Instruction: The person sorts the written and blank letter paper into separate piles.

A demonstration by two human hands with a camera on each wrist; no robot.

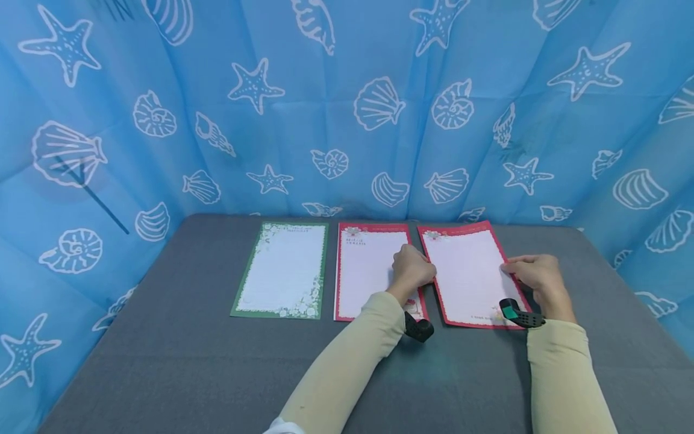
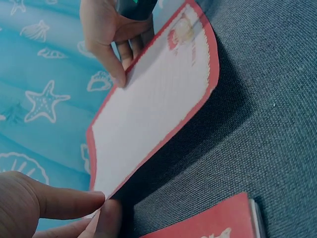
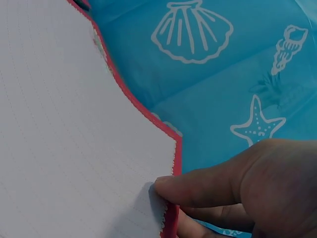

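Where the row begins at the left, a green-bordered paper (image 1: 284,271) lies flat, and its small lettering at the top is too small to read. Next to it lies a red-bordered pad (image 1: 365,283); its right part is partly hidden by the left hand (image 1: 412,270), and in the left wrist view only one corner of it enters, showing several white layers at the edge. This hand pinches, between thumb and finger, the left edge of a red-bordered sheet (image 1: 466,274), so a small piece of that edge is covered; the thumb is a little blurred in the left wrist view. The sheet is at the right end of the row, tilted and partly raised, with a shadow under it. On its right edge, the right hand (image 1: 537,278) pinches too, the thumb being on the front face; the fingers behind are partly hidden. The right wrist view cuts off the sheet at the left and at the bottom.

Below everything is a table (image 1: 190,361) with dark grey cloth, its near edge out of the picture. Behind hangs a folded blue curtain (image 1: 325,78) with white shells and starfish.
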